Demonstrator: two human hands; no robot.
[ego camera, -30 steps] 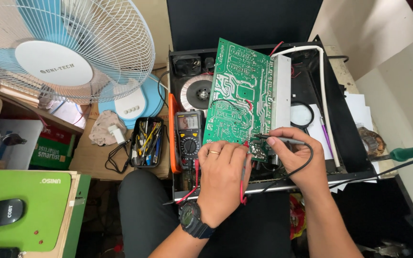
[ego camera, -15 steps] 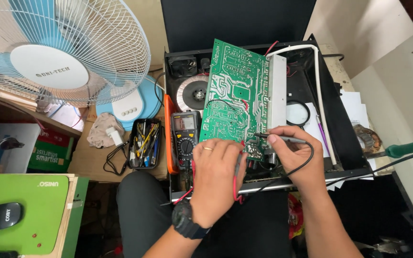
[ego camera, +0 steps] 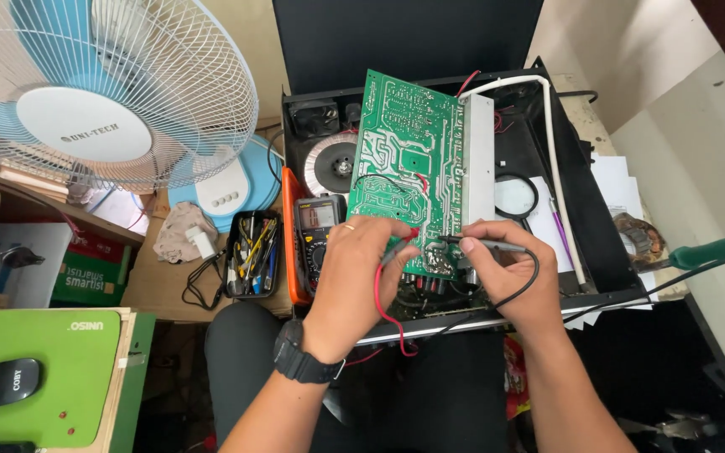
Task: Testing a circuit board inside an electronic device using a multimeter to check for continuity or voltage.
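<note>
Head view: left hand [ego camera: 354,277] pinches red-wired probe [ego camera: 398,248], right hand [ego camera: 505,273] grips black probe [ego camera: 484,243] on flat green circuit board [ego camera: 413,159]; left, black tray [ego camera: 252,254] holds tools.

Two hands, left [ego camera: 352,273] and right [ego camera: 509,273], each with one test probe: a red-leaded one [ego camera: 396,246] and a black-leaded one [ego camera: 484,243]. Above them, one green circuit board [ego camera: 400,151]. Left of them: one multimeter [ego camera: 319,220], one tool tray [ego camera: 252,253], one fan [ego camera: 86,92].
</note>
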